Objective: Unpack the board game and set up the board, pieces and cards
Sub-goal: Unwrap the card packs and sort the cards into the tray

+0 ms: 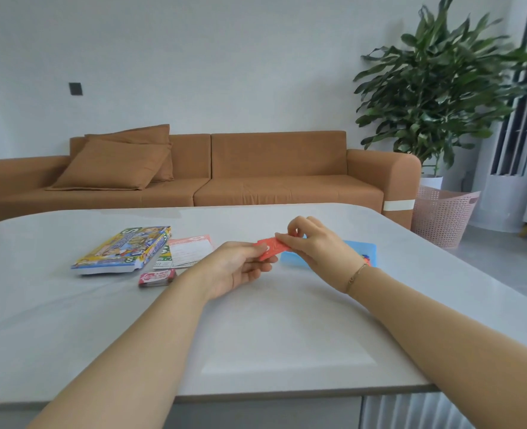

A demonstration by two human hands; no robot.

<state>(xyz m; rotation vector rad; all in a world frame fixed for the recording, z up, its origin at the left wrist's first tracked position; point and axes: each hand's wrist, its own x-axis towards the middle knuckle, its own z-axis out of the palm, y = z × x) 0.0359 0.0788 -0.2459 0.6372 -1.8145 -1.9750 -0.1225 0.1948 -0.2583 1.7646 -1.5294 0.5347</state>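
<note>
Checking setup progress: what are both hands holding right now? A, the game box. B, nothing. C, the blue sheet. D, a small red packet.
D: the left hand and right hand pinch a small red packet between them above the table.

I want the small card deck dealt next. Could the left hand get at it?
Probably yes: the small card deck lies uncovered beside the left hand, but that hand must first release the red packet.

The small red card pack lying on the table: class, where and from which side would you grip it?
Probably pinch the red card pack across its two long edges, coming from above: it lies flat on the table, clear of the game box behind.
</note>
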